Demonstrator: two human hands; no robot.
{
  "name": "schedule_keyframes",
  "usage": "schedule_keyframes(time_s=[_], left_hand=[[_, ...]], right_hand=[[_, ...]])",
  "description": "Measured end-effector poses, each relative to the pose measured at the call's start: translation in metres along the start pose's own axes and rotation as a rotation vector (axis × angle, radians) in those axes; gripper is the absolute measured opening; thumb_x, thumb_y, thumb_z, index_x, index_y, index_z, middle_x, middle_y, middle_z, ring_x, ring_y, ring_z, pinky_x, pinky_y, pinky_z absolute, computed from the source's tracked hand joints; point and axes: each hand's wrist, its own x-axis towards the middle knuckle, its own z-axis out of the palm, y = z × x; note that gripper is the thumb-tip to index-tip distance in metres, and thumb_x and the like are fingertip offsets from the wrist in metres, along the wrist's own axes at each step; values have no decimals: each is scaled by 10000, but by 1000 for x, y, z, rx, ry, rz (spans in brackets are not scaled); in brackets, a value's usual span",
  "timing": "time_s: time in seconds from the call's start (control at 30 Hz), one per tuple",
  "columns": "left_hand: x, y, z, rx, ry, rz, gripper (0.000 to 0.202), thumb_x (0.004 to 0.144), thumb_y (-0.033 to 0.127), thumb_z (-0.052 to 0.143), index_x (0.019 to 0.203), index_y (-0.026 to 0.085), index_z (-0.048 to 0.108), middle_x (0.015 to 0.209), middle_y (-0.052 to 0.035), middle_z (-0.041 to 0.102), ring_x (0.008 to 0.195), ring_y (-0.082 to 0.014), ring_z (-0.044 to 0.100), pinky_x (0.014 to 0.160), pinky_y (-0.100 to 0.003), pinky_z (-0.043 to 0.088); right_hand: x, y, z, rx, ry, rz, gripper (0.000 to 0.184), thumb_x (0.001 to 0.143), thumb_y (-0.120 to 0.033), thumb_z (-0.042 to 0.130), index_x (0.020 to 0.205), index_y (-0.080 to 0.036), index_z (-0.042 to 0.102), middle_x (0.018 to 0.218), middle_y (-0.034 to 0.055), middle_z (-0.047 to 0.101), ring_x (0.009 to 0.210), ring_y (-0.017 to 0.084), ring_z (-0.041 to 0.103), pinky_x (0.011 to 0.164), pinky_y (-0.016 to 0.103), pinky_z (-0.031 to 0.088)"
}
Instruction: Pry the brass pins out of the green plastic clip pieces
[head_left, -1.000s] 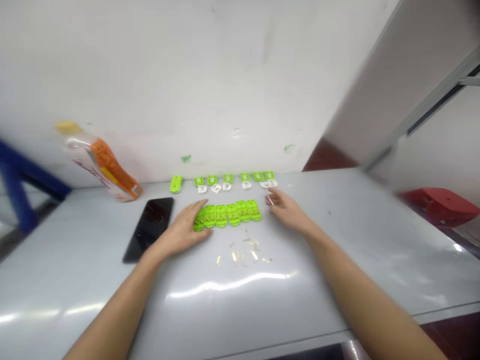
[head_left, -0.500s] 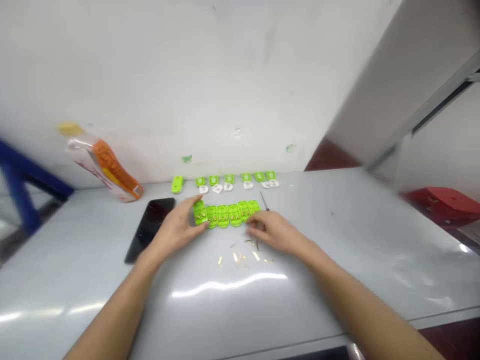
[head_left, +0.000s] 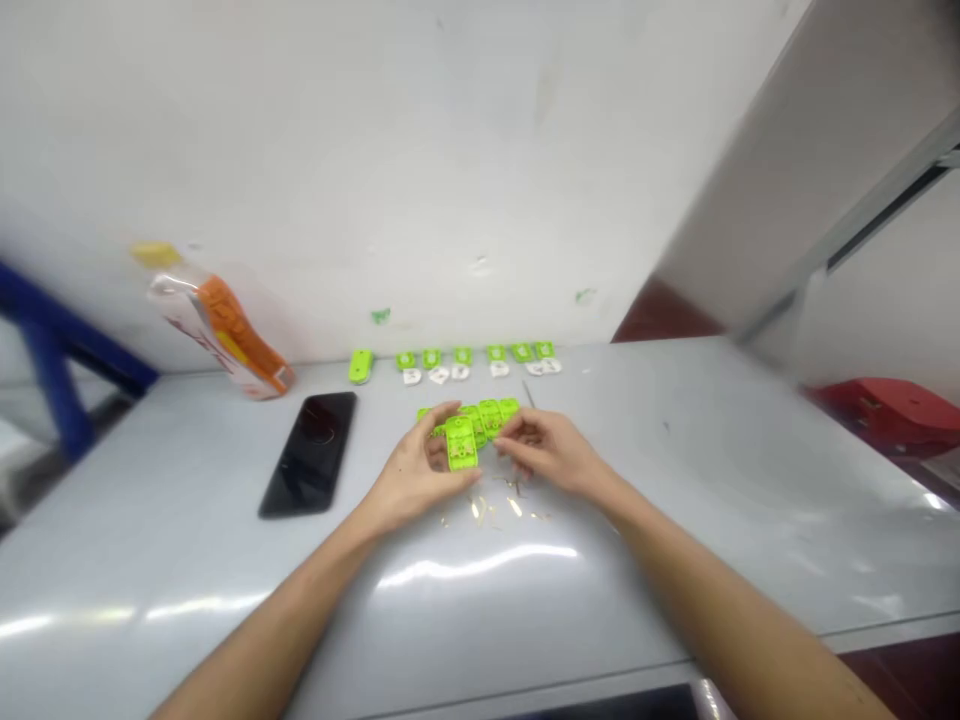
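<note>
Between the thumb and fingers of my left hand [head_left: 420, 475] is a bright green plastic casing half [head_left: 461, 445], its open, moulded inside facing me. Behind it lies a row of similar green casing halves [head_left: 491, 415], partly covered by the held one and my fingers. My right hand [head_left: 553, 452] is closed in a pinch just right of the held casing; what its fingertips grip, if anything, is too small to tell. Several small brass-coloured strips [head_left: 514, 507] are scattered on the table below both hands. A thin screwdriver [head_left: 529, 394] lies beyond my right hand, partly hidden by it.
Along the wall stand small green parts [head_left: 463, 356] with white pieces [head_left: 499, 370] before them, and a green closed casing [head_left: 361, 366]. On the left are a black phone [head_left: 311, 455] and an orange-labelled bottle [head_left: 232, 330]. A red object [head_left: 892, 410] sits far right.
My left hand has taken the leftmost casing half from the row and moved it right, towards my right hand. My right hand has stayed near the same place, still pinched.
</note>
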Motion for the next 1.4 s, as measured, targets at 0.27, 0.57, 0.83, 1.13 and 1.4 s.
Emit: schedule_keyframes(time_s=[0.27,0.57,0.83,1.13,1.4], left_hand=[[-2,-1,9,-54,-70,33,738,692,179,721,1326,211,345,1151,-110,615,1068,-232,597,901,-371,486],[-4,-1,13,-108,-42,-24,740,713,205,709,1338,256,317,1085,-98,628,817,-194,670,682,-318,550],[-7,0,18,4,-17,21,704,745,218,672,1344,260,305,1100,-91,611,805,-178,666,696,-307,538],[-8,-1,21,80,35,13,747,727,262,687,1368,275,304,1071,-83,594,756,-180,649,668,-319,534],[-9,1,23,116,33,13,735,728,273,678,1363,272,307,978,-54,595,584,-114,564,541,-253,465]], right_hand=[[-2,-9,5,190,151,-38,177,743,-350,666,787,-183,705,605,1,642,465,110,563,447,245,497],[-6,-16,9,204,118,-47,215,769,-270,636,961,-201,703,851,36,712,719,158,674,665,300,577],[-7,-12,13,95,196,-105,81,751,-261,656,777,-188,680,757,18,697,631,139,650,601,267,539],[-7,-12,18,38,204,-105,94,767,-284,642,789,-205,687,778,22,700,722,160,642,677,296,514],[-5,-12,20,-65,205,-152,77,780,-271,619,758,-206,655,774,17,654,691,142,586,634,282,466]])
